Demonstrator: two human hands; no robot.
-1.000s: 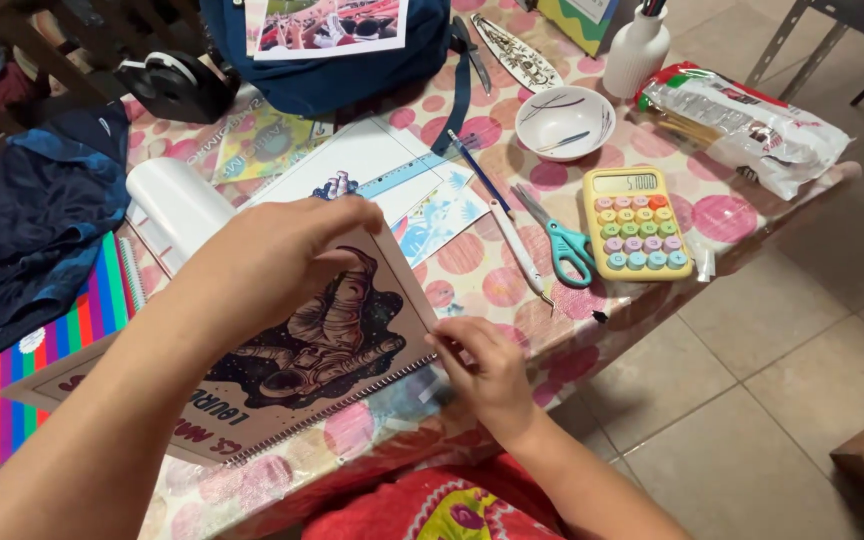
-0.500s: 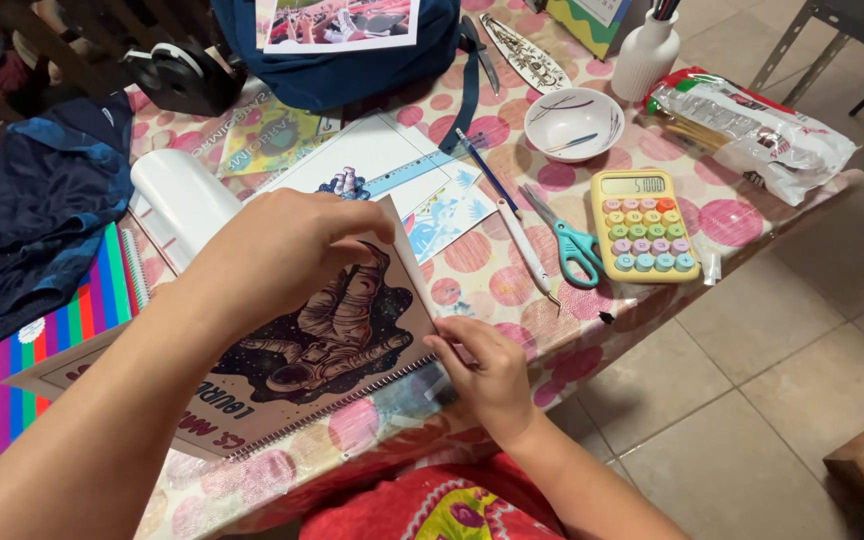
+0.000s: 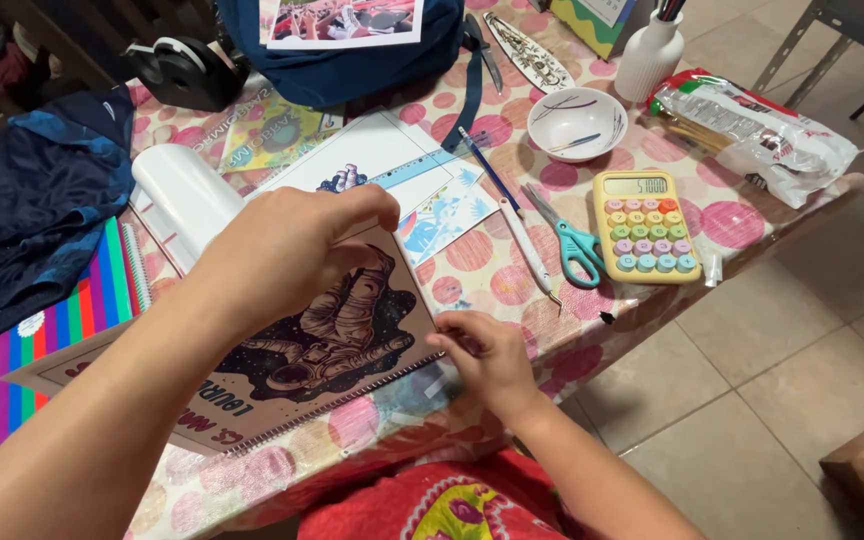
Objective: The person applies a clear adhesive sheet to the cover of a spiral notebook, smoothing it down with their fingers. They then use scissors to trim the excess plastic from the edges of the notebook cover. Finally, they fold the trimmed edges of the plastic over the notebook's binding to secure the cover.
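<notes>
A spiral-bound notebook point(image 3: 327, 335) with an astronaut picture on its cover lies on the table's near edge. My left hand point(image 3: 287, 250) rests on its upper part, fingers curled and pressing the cover down. My right hand point(image 3: 482, 355) pinches the notebook's right corner by the spiral, with a strip of clear film point(image 3: 422, 390) under the edge. A roll of clear plastic point(image 3: 180, 200) lies just beyond my left hand.
The polka-dot tablecloth point(image 3: 722, 225) carries teal scissors point(image 3: 572, 240), a yellow calculator point(image 3: 647, 225), a pen point(image 3: 527, 245), a white bowl point(image 3: 577, 122), a plastic bag point(image 3: 752, 125), a tape dispenser point(image 3: 187, 70), a rainbow-striped notebook point(image 3: 62, 330) and dark blue clothing point(image 3: 22, 220). Tiled floor lies to the right.
My left hand has shifted slightly on the cover. My right hand's fingers have worked a little along the notebook's corner. The view moved in slightly.
</notes>
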